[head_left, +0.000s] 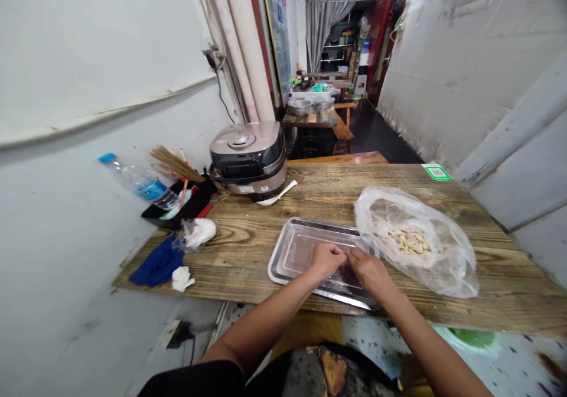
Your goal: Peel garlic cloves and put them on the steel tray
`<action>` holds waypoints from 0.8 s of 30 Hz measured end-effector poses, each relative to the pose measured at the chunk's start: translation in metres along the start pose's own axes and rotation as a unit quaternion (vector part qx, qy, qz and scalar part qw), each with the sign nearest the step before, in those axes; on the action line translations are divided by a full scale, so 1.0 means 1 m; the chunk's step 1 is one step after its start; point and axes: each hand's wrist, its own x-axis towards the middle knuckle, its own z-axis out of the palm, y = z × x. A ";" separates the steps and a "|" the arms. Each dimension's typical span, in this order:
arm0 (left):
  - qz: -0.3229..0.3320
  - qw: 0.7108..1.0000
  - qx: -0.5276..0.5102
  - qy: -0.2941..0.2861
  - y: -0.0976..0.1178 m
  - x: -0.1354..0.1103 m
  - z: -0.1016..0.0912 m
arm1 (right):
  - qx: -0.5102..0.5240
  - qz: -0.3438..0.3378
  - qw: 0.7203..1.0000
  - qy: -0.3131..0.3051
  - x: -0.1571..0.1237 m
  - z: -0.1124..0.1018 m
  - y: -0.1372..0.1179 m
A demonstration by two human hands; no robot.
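So the step in hand looked to me like fiddly two-handed fingertip work, done right over the metal tray [289, 250], which lay flat on the wooden table [241, 267] near the edge closest to the person. The left hand [326, 261] had its fingers curled in, thumb and index drawn together like a pinch. The right hand [367, 272] came in from the other side with its fingers bent and the tips right up by the left ones. Honestly couldn't tell if anything was caught between them, it was just too small to make out. Just to the right sat a clear plastic bag [449, 270], mouth wide open, with a bunch of pale pieces [413, 242] inside, and its near side sat right up against the tray's far right corner. My read is that the next move called for more fine control than strength: fingertips kept close together, low over the tray, wrists steady. I'd also have minded the right forearm, since the bag was close by and that flimsy plastic seemed like it could snag pretty easily.
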 end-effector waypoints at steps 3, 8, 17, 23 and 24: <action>0.008 1.000 -0.022 0.005 0.004 0.001 0.000 | 0.105 0.010 0.992 0.063 0.002 0.005 0.003; -0.015 0.986 -0.164 -0.018 0.012 0.005 -0.013 | 0.457 0.094 0.868 0.168 0.004 0.011 0.004; -0.046 0.957 -0.274 -0.081 0.002 0.001 -0.018 | 0.647 0.141 0.740 0.122 0.003 0.016 -0.001; 0.110 0.990 -0.075 -0.042 0.002 -0.004 -0.011 | 0.407 0.118 0.894 0.144 0.003 0.018 -0.003; 0.128 0.989 -0.058 -0.052 0.002 -0.004 -0.012 | 0.382 0.116 0.905 0.150 0.003 0.016 -0.003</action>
